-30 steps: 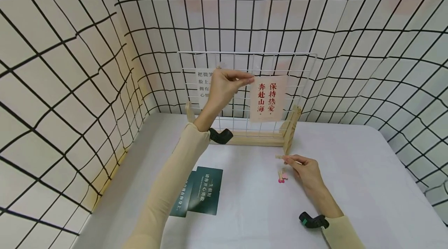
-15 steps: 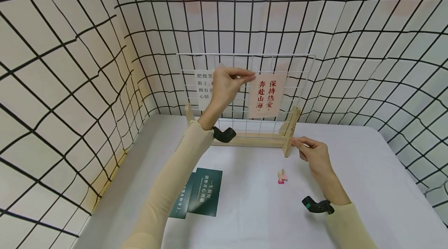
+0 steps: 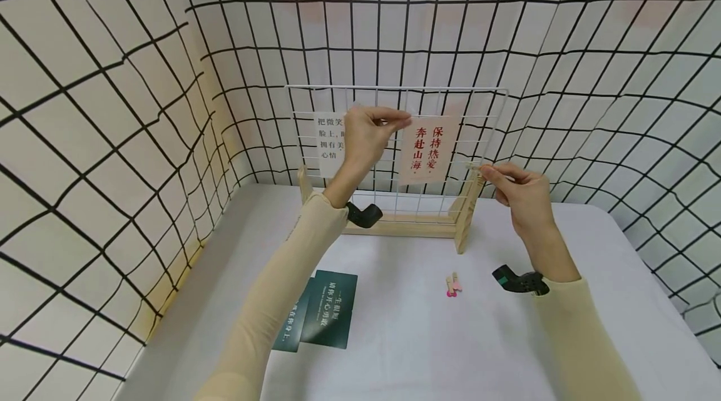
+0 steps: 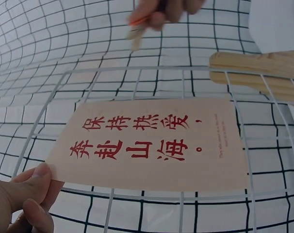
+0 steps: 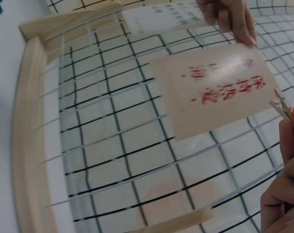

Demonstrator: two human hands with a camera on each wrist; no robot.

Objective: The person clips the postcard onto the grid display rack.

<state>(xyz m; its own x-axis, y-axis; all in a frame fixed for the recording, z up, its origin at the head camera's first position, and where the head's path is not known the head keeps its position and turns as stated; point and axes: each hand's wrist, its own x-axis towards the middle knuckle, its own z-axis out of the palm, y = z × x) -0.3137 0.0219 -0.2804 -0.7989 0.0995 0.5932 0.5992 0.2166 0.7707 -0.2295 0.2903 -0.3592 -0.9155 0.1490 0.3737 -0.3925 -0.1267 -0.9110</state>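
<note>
My left hand (image 3: pixel 363 135) pinches the upper left corner of a pale pink card (image 3: pixel 426 166) with red Chinese writing, in front of a white wire grid rack (image 3: pixel 434 86). In the left wrist view the card (image 4: pixel 156 165) lies against the wires. My right hand (image 3: pixel 526 197) is raised by the rack's right wooden end. Between its thumb and finger is a small wooden clothespin (image 5: pixel 284 106), its jaws pointing toward the card in the right wrist view. A white card (image 3: pixel 329 147) with black writing hangs on the rack's left side, partly hidden behind my left hand.
Small clothespins (image 3: pixel 452 285) with pink ends lie on the white table (image 3: pixel 405 338). Two dark green cards (image 3: pixel 331 310) overlap beside my left forearm. The rack stands on a wooden base (image 3: pixel 411 227). A black-lined grid backdrop (image 3: pixel 394 25) surrounds the table at the back and sides.
My right hand has risen from near the loose clothespins to the rack's right side, carrying the clothespin. The pink card has shifted slightly up and left, still pinched by my left hand.
</note>
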